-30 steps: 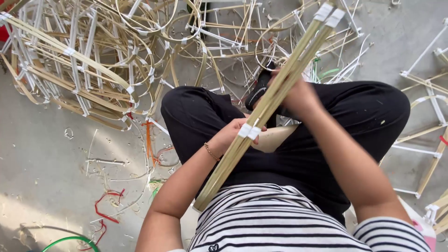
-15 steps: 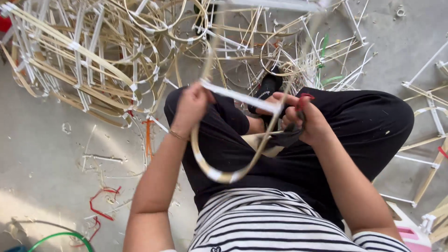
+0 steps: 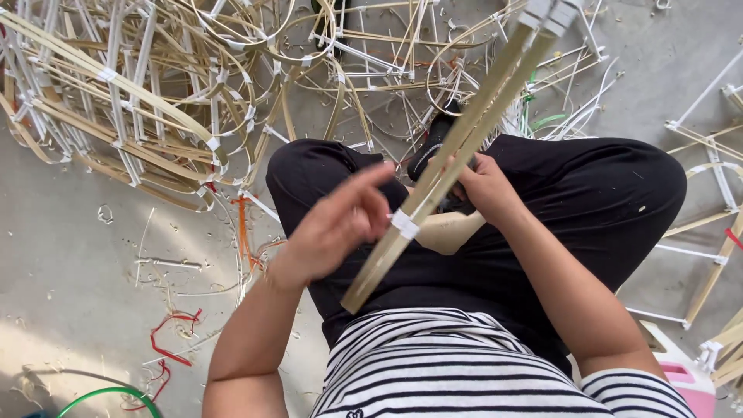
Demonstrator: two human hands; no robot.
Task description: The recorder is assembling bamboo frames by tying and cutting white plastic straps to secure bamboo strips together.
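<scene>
A bundle of long bamboo strips (image 3: pixel 457 147) runs diagonally from my lap up to the top right, bound with white tape at its middle and top end. My right hand (image 3: pixel 486 186) grips the bundle just above the middle tape band (image 3: pixel 404 224). My left hand (image 3: pixel 333 228) sits beside that band with fingers spread, its fingertips close to or touching the strips. Below are my black trousers (image 3: pixel 588 201) and striped shirt.
A big heap of bent bamboo frames taped in white (image 3: pixel 155 101) covers the floor ahead and left. More taped frames (image 3: pixel 712 155) lie at the right. Red scraps (image 3: pixel 174 333), a green hoop (image 3: pixel 108 395) and a pink stool (image 3: pixel 685 379) sit on the concrete floor.
Half a second ago a strip was bent into a loop between both hands. Now the strips are straight in one bundle, and my left hand has opened beside the tape band.
</scene>
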